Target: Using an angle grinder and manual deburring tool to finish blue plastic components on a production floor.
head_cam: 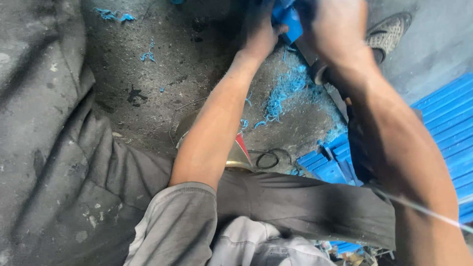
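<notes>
Grey, stained concrete floor fills most of the head view and carries everything else. Along its right edge lies a stack of blue ribbed plastic strips, with more cut lengths of the same blue plastic piled just below the forearms. Near the top edge, between the two arms, a heap of thin blue plastic shavings spreads over the floor, and a few loose curls lie toward the top left corner; judging by that heap, a good deal of trimming is already done, while the long stack at the right looks untrimmed. A worn grey shoe rests by the top right corner. Under the left forearm sits a round brass-coloured metal object with a red patch, and just right of it a small black ring lies flat. At the top edge the left hand is curled around a small blue plastic piece, touching it from the left. The right hand is blurred and close against the same piece; whether it grips cannot be told.
</notes>
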